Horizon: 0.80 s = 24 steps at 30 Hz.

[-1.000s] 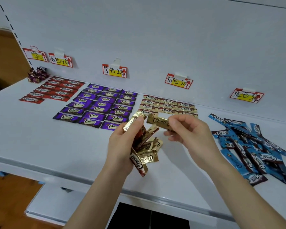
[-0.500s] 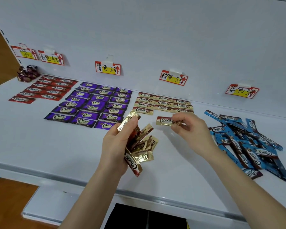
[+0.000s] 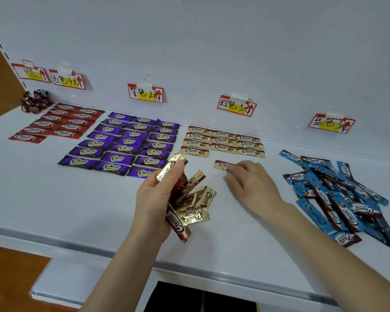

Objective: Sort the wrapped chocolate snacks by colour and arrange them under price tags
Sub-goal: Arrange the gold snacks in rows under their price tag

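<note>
Single gold snack [image 3: 222, 165]: right end covered by the fingertips of the right hand [image 3: 250, 181]. Gold bunch [image 3: 194, 199] gripped in the left hand [image 3: 154, 199]: wrappers overlap, parts sit behind the hand, count not determinable. Front-row purple snack [image 3: 141, 172]: right portion behind the bunch. Blue pile [image 3: 338, 194]: heaped, count not determinable. Leftmost price tag [image 3: 29, 72]: writing faint, illegible. Dark wrapped sweets [image 3: 35, 101], far left: blurred, kind unclear. Both forearms and a black object [image 3: 200, 298]: cut off at the frame's edge.

"Choco" is printed on red wrappers [image 3: 61, 121], purple wrappers [image 3: 131, 143], gold wrappers [image 3: 222, 140] and blue wrappers [image 3: 338, 197]. Handwritten price tags: tag over red [image 3: 67, 80] 红色4元, tag over purple [image 3: 145, 93] 紫色2元, tag over gold [image 3: 236, 106] 棕色5元.
</note>
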Available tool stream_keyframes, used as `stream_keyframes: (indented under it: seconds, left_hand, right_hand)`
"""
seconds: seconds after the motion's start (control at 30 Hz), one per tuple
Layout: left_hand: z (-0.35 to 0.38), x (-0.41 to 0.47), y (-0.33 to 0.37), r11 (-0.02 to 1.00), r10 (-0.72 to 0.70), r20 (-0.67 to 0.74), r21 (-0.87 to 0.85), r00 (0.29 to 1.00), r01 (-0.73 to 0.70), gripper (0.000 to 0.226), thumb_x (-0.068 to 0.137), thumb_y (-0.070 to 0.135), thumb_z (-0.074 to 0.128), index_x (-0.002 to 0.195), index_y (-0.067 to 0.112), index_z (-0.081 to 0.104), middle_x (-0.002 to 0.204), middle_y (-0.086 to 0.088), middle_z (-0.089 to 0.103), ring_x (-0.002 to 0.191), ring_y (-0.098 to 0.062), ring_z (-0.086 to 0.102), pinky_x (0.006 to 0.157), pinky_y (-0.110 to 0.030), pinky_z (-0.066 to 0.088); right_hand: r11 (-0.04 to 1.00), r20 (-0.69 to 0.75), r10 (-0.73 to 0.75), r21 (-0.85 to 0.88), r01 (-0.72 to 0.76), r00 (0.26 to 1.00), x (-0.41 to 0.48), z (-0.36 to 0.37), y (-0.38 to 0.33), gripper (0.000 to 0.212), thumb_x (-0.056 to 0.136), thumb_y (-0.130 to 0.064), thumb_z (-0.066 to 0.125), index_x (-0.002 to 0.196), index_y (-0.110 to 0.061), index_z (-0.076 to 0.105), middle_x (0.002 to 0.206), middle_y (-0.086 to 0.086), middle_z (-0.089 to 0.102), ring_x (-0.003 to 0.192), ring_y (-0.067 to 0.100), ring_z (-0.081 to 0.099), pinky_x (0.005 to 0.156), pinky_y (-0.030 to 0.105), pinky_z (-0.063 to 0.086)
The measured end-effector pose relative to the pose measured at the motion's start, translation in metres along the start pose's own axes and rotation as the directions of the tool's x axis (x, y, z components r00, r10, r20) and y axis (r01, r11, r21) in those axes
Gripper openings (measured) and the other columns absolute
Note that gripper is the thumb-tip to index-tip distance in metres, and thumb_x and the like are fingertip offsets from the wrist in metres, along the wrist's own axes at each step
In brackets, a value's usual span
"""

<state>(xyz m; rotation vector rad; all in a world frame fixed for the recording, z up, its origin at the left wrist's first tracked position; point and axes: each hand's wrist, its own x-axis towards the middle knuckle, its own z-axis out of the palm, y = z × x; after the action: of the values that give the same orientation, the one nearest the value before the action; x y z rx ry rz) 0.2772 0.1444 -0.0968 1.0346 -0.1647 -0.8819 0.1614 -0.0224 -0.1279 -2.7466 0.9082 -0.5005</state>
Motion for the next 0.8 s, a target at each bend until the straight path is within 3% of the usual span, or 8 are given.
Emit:
stream_keyframes:
  seconds: [0.3, 0.47, 0.63, 0.8]
  left_hand:
    - [-0.001, 0.0, 0.0, 1.0, -0.026, -0.032, 0.015, 0.999, 0.026, 0.049, 0.051, 0.04, 0.075, 0.088, 0.012, 0.063, 0.054, 0.003, 0.061, 0.056, -0.021, 0.067, 0.05, -0.036, 0.057]
    - [-0.003, 0.0, 0.0, 0.999, -0.039, -0.046, 0.035, 0.998, 0.04, 0.05, 0.05, 0.043, 0.074, 0.09, 0.015, 0.065, 0.06, 0.003, 0.068, 0.061, -0.024, 0.07, 0.054, -0.039, 0.059]
    - [-0.002, 0.0, 0.0, 0.998, -0.043, -0.05, 0.037, 0.998, 0.045, 0.052, 0.05, 0.043, 0.074, 0.092, 0.013, 0.065, 0.057, 0.004, 0.066, 0.059, -0.023, 0.07, 0.054, -0.038, 0.059]
    - [-0.001, -0.001, 0.001, 0.999, -0.042, -0.053, 0.029, 0.998, 0.044, 0.051, 0.051, 0.042, 0.074, 0.09, 0.012, 0.064, 0.056, 0.005, 0.063, 0.058, -0.022, 0.069, 0.054, -0.039, 0.059]
  right_hand:
    - [0.999, 0.024, 0.027, -0.025, -0.027, 0.999, 0.031, 0.014, -0.001, 0.03, 0.096, -0.027, 0.039, 0.11, -0.013, 0.062, 0.115, 0.003, 0.056, 0.108, 0.021, 0.043, 0.082, 0.029, 0.034]
    - [0.999, -0.087, 0.033, 0.013, -0.032, 0.996, 0.027, 0.015, -0.003, 0.03, 0.095, -0.023, 0.044, 0.114, -0.008, 0.063, 0.118, 0.009, 0.058, 0.111, 0.025, 0.046, 0.088, 0.034, 0.037]
    - [1.0, -0.056, 0.017, 0.027, -0.016, 0.998, 0.028, 0.018, -0.001, 0.029, 0.095, -0.025, 0.043, 0.105, -0.009, 0.065, 0.109, 0.006, 0.058, 0.102, 0.023, 0.047, 0.081, 0.033, 0.039]
    - [1.0, -0.061, 0.012, 0.029, -0.011, 0.998, 0.028, 0.019, 0.0, 0.029, 0.096, -0.025, 0.042, 0.108, -0.01, 0.065, 0.112, 0.005, 0.057, 0.105, 0.024, 0.046, 0.084, 0.033, 0.039]
